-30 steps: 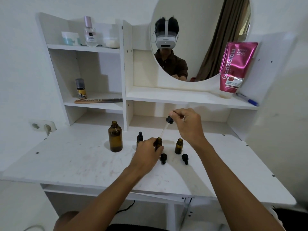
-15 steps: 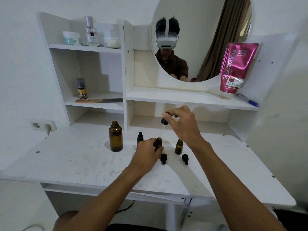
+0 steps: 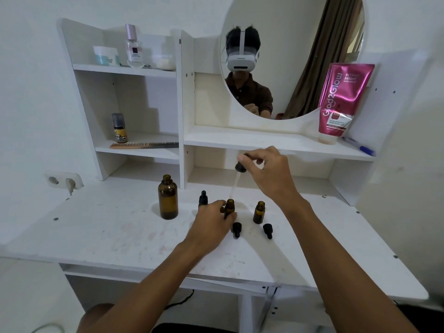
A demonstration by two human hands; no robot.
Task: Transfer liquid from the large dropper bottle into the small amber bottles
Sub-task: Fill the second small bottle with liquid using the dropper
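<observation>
One small amber bottle (image 3: 229, 208) is being gripped upright on the counter (image 3: 108, 233) by fingers of the left hand (image 3: 208, 224), while the dropper (image 3: 239, 167), steeply tilted with tip down over its mouth, is being pinched by the right hand (image 3: 267, 172).

Straight above the grip: round mirror (image 3: 293, 32), a brown curtain reflected in it. Up-right of the grip, a pink tube (image 3: 341, 102) stands cap-down on the shelf (image 3: 252, 140), with a blue pen (image 3: 359, 147) just beside it. Up-left, a comb (image 3: 144, 145) lies flat, small yellow-labelled bottle (image 3: 119, 128) behind it. Higher up: teal-and-white jar (image 3: 105, 56), perfume bottle (image 3: 134, 48), white jar (image 3: 165, 60). Far left of the grip, a wall socket (image 3: 63, 181).
</observation>
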